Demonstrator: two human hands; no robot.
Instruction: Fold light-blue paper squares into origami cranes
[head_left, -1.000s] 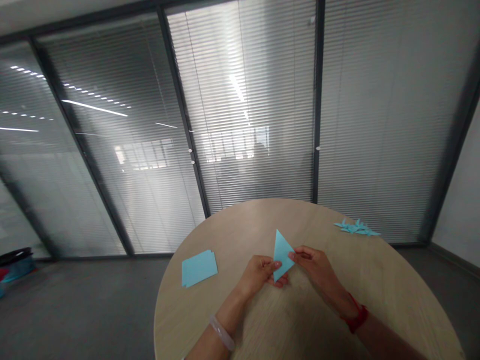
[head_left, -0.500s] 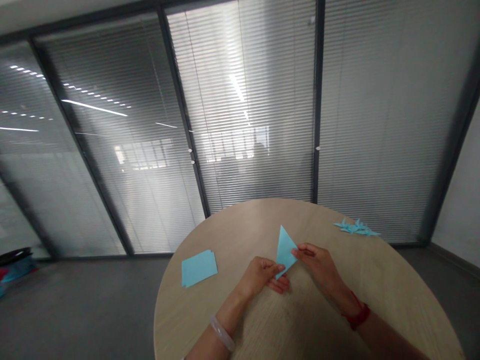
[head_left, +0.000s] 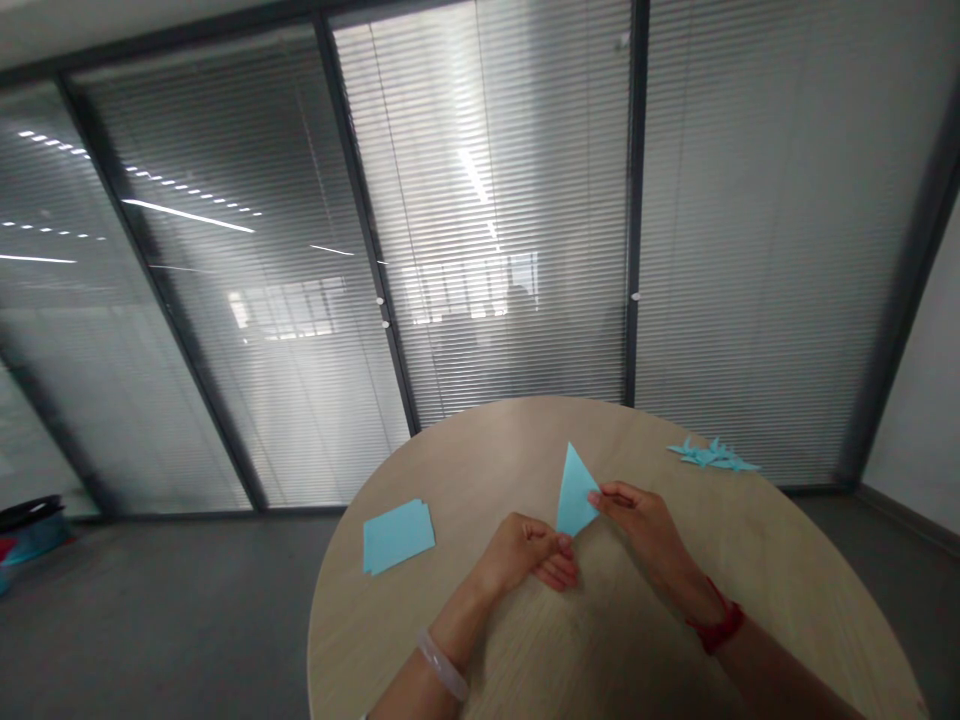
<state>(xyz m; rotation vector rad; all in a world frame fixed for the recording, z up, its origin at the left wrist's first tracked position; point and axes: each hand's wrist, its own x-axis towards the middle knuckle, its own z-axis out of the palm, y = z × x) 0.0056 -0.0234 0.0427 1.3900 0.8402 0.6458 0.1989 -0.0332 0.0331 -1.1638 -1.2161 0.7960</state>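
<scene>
A light-blue sheet of paper, folded to a triangle, is held up between my two hands above the round table, one point upward. My left hand pinches its lower corner between thumb and fingers. At the right-hand corner, the thumb and fingertips of my right hand grip the edge. A pale bangle circles my left wrist, and a red band is on my right one.
On the left of the wooden table lies a stack of blue paper sheets. Several folded blue paper pieces are heaped near the far right edge. Glass partitions with blinds stand behind the table.
The folded paper has shifted slightly up and to the right, showing more above my left fingers. My right hand has moved a little to the right with it.
</scene>
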